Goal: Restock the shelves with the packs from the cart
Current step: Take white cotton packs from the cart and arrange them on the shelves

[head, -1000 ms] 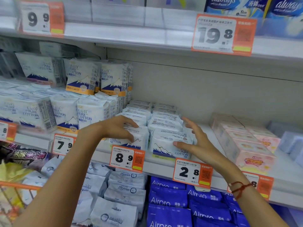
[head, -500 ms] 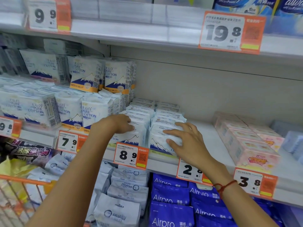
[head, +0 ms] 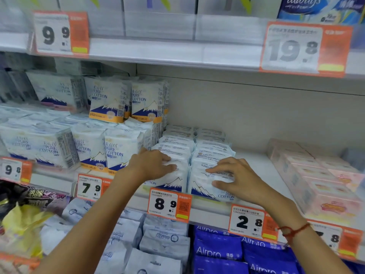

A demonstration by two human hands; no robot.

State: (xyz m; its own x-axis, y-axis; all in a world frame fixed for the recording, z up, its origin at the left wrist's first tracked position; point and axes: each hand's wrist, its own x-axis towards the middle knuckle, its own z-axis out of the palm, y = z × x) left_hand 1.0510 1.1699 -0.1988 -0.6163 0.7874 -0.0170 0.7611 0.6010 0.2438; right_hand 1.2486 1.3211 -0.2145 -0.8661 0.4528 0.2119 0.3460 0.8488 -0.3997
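Two rows of flat white cotton packs with a blue mountain print stand on the middle shelf, behind the 8.9 tag. My left hand lies over the top of the front pack of the left row, fingers curled on it. My right hand clasps the front pack of the right row, fingers on top and thumb on its face. The cart's orange rim shows at the bottom left, with a yellow bag and a dark pack in it.
Taller Pure Cotton packs are stacked left of the rows. Pink boxes fill the shelf's right side, with bare shelf between. Grey-white pouches and blue Airpro packs sit on the shelf below.
My right hand moved from beside the right row onto its front pack and closed on it. My left hand stayed on the left front pack. The view moved closer.
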